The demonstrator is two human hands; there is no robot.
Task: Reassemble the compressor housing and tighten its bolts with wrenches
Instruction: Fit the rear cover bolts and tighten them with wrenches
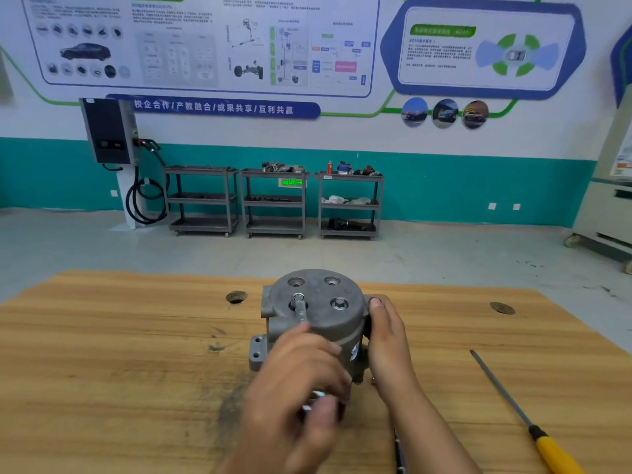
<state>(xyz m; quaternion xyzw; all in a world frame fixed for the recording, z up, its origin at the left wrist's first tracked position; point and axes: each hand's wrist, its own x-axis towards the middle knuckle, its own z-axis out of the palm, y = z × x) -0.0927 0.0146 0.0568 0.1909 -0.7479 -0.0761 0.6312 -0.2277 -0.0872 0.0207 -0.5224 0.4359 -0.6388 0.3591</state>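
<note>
Wooden workbench | your left hand gripped wrench atop compressor housing | your right hand clasped its side

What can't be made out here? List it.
Head view:
Handle end of the silver wrench: hidden inside the blurred left hand.
Near side of the grey metal compressor housing: behind the left hand and right hand.
Butt of the yellow-handled tool: cut by the bottom edge.
</note>
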